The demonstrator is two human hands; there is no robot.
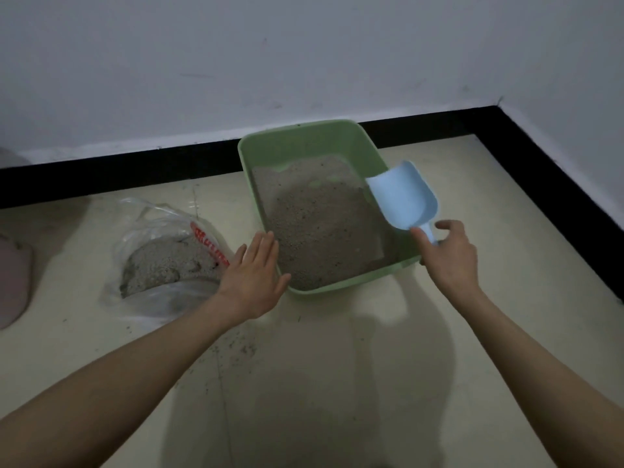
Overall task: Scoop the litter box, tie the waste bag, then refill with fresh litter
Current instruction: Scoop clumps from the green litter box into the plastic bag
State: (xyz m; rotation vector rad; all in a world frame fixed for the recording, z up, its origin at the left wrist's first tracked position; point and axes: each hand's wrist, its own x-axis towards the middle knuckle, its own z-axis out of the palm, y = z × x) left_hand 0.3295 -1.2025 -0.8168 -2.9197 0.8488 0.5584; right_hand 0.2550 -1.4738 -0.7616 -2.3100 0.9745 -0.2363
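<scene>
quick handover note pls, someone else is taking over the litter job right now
Left hand: open, flat at the near left corner of the litter box.
Right hand: fingers loosely at the scoop handle, grip not firm. The scoop rests on the box's right rim, empty.
Bag: left of the box on the floor, open, holding litter.
Done: can't tell how much is scooped.
Left: finish scooping, tie the bag, refill.

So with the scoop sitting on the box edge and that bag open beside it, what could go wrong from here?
1. The blue scoop lies on the green litter box's right rim; the right hand touches its handle without a firm grip, so it might slip.
2. The clear plastic bag lies open and slumped, so its litter may spill.
3. The left hand rests flat by the box's near corner and might nudge it.
</scene>
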